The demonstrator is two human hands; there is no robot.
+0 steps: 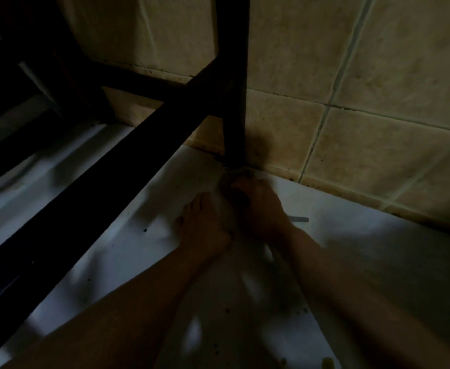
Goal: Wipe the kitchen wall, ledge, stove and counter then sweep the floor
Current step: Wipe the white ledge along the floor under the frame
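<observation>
Head view, dim: the right hand [261, 206] reaches to the far corner where a dark frame leg [234, 102] meets the tiled wall [351, 102], fingers curled on a dirty clump [238, 179] (likely floor [351, 262] debris). Left hand unseen; bare foot [202, 225] just left.

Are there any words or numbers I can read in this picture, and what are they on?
None. No words, numbers, labels or signs show anywhere.
The wall tiles are plain beige.
The dark frame bears no marking that can be seen.
The white floor has only specks of dirt.
The small grey strip beside the right hand is too dim and blurred to tell if it carries print.
</observation>
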